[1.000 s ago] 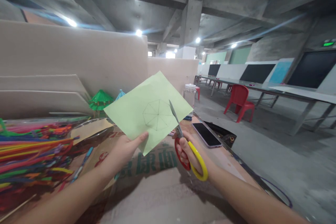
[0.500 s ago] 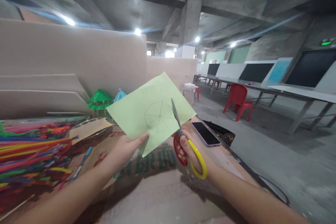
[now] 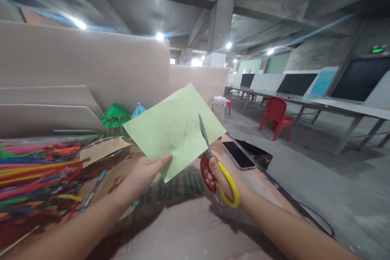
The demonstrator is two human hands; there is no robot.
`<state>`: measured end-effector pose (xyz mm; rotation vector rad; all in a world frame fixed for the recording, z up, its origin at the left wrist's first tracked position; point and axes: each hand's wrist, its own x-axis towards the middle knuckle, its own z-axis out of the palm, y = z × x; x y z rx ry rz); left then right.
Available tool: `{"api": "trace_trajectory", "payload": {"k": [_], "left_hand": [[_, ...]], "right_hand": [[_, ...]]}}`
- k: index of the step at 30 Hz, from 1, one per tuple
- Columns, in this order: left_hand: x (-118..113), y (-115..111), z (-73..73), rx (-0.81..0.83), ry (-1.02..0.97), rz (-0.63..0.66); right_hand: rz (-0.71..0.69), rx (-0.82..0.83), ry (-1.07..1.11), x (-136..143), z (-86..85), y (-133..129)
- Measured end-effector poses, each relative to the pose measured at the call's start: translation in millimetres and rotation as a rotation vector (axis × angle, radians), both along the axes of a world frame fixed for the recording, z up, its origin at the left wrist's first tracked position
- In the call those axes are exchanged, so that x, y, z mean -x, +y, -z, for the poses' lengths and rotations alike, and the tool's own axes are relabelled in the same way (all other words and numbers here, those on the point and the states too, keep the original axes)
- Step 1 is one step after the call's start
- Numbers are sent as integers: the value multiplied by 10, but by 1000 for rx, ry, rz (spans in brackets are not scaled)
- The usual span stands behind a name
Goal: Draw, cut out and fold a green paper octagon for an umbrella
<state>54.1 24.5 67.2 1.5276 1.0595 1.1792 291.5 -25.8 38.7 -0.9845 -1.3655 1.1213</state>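
Observation:
My left hand pinches the lower left edge of a sheet of light green paper, thumb on top and fingers hidden underneath. An eight-sided figure with lines crossing at its middle is drawn on the paper. My right hand is closed round scissors with one red and one yellow handle. The upper blade lies over the paper, right of the drawing, pointing up and away. The other blade is hidden, apparently behind the sheet. I cannot tell how far the blades are apart.
Bundles of coloured pipe cleaners and a blue pen lie at left. Behind the paper stand a green paper umbrella model, a blue one and a lidded jar. A phone and black bag are at right.
Almost nothing differs. The paper, both hands and the scissors sit very slightly further left in the picture, with the grip of each hand the same.

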Motion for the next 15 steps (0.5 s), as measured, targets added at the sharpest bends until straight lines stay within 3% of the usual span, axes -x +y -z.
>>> {"api": "trace_trajectory", "payload": {"k": [6,15], "left_hand": [[40,75,90,16,-2,22],[58,35,56,22,77,-19]], "right_hand": [[-2,-18,-41,-26,50,2],[4,-57,-106,-26,-13,3]]}}
